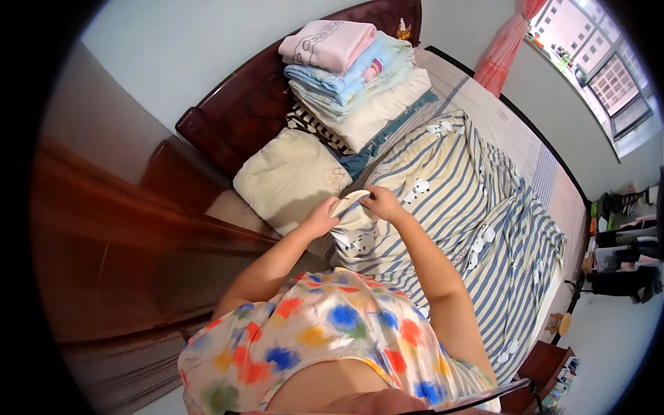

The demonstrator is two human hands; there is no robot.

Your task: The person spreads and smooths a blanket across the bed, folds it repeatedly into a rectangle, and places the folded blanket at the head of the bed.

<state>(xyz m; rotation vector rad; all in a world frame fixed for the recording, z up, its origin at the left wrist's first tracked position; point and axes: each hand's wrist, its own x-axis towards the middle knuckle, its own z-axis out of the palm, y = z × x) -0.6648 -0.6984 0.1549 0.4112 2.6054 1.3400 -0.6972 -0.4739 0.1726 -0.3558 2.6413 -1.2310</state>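
Observation:
A cream quilt cover (443,207) with blue stripes and panda prints lies rumpled over the bed. My left hand (321,217) grips its near edge, fingers closed on the fabric. A short way to the right, my right hand (382,203) pinches the same edge, and a pale fold of cloth arches up between the two hands. Just beyond my left hand lies a cream pillow (290,176) with a small embroidered motif, apart from the fingers. Parts of the fingertips are hidden in the cloth.
Folded bedding is stacked by the dark wooden headboard (242,104), with a pink folded blanket (328,43) on top. A brown wooden wardrobe (138,256) stands close on the left. Beyond the bed are a window (602,62) with a pink curtain (508,52) and hanging clothes (626,256).

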